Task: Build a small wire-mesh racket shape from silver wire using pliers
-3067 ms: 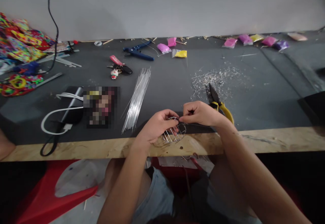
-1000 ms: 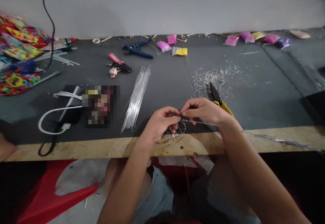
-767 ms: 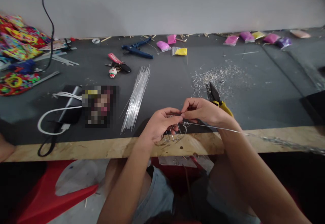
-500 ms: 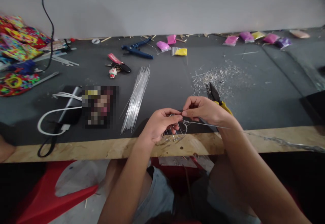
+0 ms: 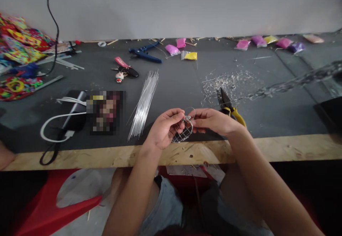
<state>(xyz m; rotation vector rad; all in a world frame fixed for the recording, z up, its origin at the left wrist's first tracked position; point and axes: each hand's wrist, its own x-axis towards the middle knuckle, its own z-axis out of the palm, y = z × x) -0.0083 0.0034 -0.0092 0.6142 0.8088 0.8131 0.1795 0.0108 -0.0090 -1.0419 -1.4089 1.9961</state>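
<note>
My left hand (image 5: 168, 127) is closed on a small rounded wire grid (image 5: 182, 136), silver, with crossing wires inside a rim. My right hand (image 5: 212, 122) pinches at the right side of its rim, fingers closed on a thin wire (image 5: 192, 109) that loops up between the hands. A blurred twisted strand of wire (image 5: 288, 82) stretches to the upper right, beyond the right hand. Pliers with yellow handles (image 5: 237, 116) lie just behind my right wrist, jaws pointing away. Left of my hands rests a bundle of straight silver wires (image 5: 144, 104). Fingertips partly hide the grid.
Wire clippings (image 5: 229, 82) are scattered behind the pliers. A blue hand tool (image 5: 146, 53), keys (image 5: 129, 71) and small coloured packets (image 5: 173, 49) lie farther back. A power bank with a white cable (image 5: 76, 111) sits left. The wooden table edge (image 5: 107, 157) runs in front.
The twisted strand has swung from low at the right, across my forearm, up over the table. My right hand has shifted slightly, and the wire now curls in a loop between the hands.
</note>
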